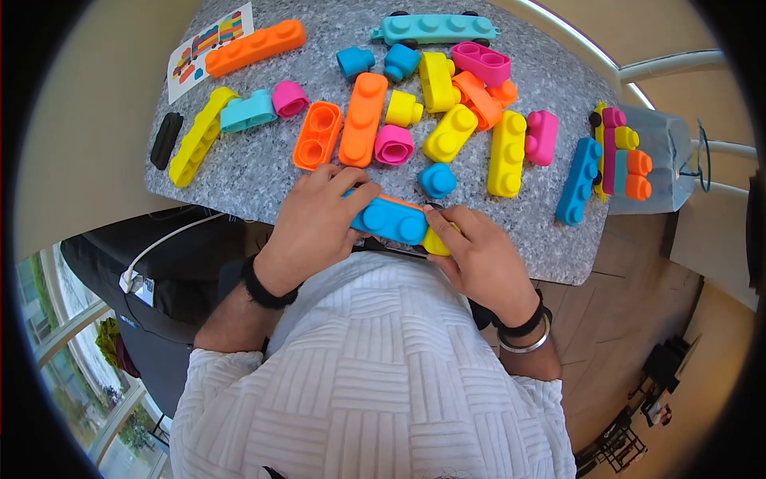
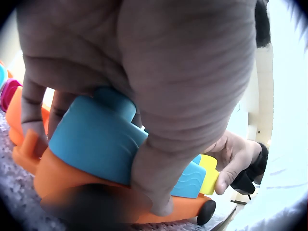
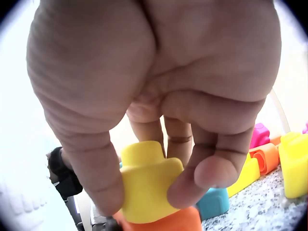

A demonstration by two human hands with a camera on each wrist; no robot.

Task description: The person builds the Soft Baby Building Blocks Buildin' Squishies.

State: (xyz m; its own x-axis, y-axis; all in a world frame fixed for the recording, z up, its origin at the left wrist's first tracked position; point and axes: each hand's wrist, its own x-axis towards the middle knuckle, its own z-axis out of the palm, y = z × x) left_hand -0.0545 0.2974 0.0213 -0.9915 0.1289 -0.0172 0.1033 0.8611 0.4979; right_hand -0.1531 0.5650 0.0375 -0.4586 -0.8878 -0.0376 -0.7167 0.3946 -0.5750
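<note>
At the table's near edge, an orange wheeled base [image 2: 53, 175] carries a long blue block [image 1: 391, 222] with round studs. My left hand [image 1: 315, 211] grips the blue block from above, thumb on its near side and fingers on the far side, partly covering it. In the left wrist view, the thumb also reaches down over the side of the orange base. With thumb and fingers, my right hand [image 1: 487, 259] pinches a small yellow one-stud block [image 3: 149, 187] at the other end of the base. It sits against the orange surface, right beside the blue block.
Loose blocks lie beyond my hands, including a small blue one [image 1: 437, 181], a long orange one [image 1: 364, 120] and a yellow one [image 1: 507, 154]. A teal wheeled base [image 1: 436, 29] and a picture card [image 1: 209, 48] are at the back. An assembled car [image 1: 618, 152] stands at right.
</note>
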